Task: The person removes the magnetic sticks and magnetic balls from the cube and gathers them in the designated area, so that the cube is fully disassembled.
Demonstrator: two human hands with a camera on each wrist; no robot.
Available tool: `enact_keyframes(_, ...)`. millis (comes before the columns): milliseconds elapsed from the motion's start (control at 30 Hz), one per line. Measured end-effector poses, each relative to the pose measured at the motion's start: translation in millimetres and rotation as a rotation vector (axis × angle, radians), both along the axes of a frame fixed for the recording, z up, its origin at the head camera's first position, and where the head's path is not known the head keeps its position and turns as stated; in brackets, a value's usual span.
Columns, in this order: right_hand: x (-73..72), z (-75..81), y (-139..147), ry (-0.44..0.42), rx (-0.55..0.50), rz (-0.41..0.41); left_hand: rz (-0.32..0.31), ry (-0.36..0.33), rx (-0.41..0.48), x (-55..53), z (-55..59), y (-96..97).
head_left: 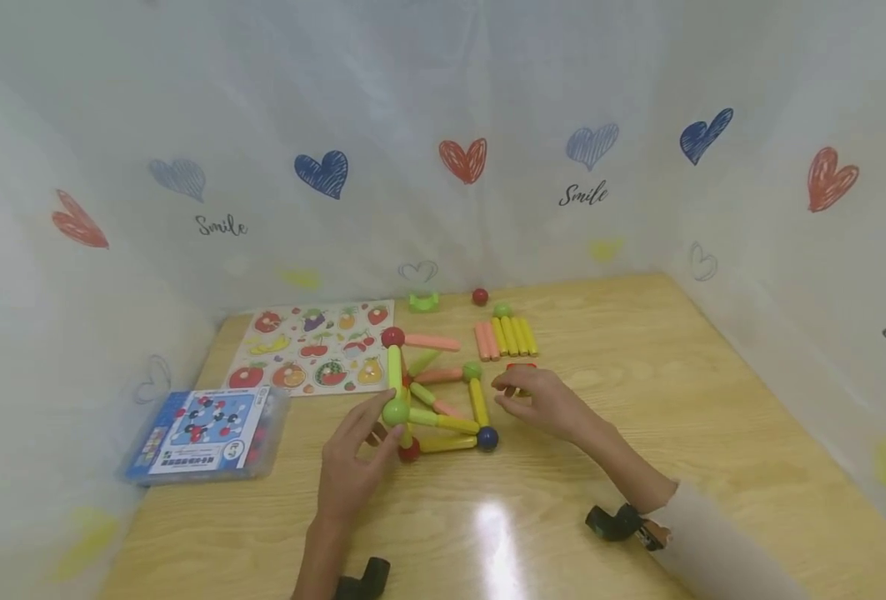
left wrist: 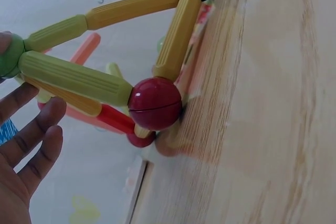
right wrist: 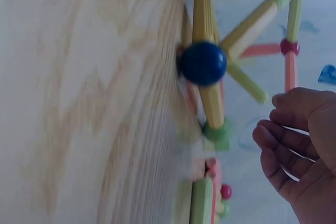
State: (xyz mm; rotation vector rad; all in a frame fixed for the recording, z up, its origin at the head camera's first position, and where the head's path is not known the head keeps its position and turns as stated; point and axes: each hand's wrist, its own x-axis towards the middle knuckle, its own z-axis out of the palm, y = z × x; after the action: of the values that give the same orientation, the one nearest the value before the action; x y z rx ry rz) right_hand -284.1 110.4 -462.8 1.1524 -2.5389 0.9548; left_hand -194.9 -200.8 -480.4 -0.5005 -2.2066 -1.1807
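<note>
A structure of magnetic rods and balls stands on the table, with a blue ball (head_left: 487,438) and a dark red ball (left wrist: 155,103) at its base corners. My left hand (head_left: 356,454) pinches the raised green ball (head_left: 395,412) between thumb and forefinger, its other fingers spread below. Yellow-green rods (left wrist: 76,77) run down from that ball. From a red ball (head_left: 393,337) at the far top, a pink rod (head_left: 432,342) sticks out sideways. To the right of the structure hovers my right hand (head_left: 543,402), holding nothing, fingers loosely bent.
Loose pink and yellow rods (head_left: 518,337) lie in a row behind, near a green ball (head_left: 503,309) and a red ball (head_left: 480,296). A green curved piece (head_left: 423,302) is at the back. On the left lie a fruit-picture board (head_left: 315,387) and a plastic box (head_left: 206,433).
</note>
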Motion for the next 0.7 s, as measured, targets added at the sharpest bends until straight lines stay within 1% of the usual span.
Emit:
enact_keyframes(100, 10.1, -2.0, -9, -0.039, 0.02, 0.061, 0.003, 0.003, -0.001, 0.1, 0.8, 1.7)
enact_keyframes(167, 14.5, -3.2, -15, -0.059, 0.047, 0.073, 0.007, 0.005, 0.004, 0.3, 2.5, 2.8)
enact_keyframes(233, 17.1, -5.6, -20, -0.059, 0.071, 0.084, 0.012, 0.006, -0.001, 1.4, 3.9, 3.9)
enact_keyframes(400, 21.2, -14.7, -33, -0.007, 0.127, 0.143, 0.029, 0.02, 0.002, 9.6, 2.2, 4.4)
enact_keyframes(467, 21.4, -17.8, -37, 0.018, 0.139, 0.163, 0.032, 0.022, 0.008, 10.9, 1.4, 3.7)
enact_keyframes(600, 21.2, -18.2, -37, 0.071, 0.152, 0.147, 0.025, 0.008, -0.004, 7.0, 2.9, 2.9)
enact_keyframes(700, 22.2, -14.4, -35, 0.121, 0.167, 0.143, 0.026, -0.001, -0.01, 2.5, 5.0, 2.7)
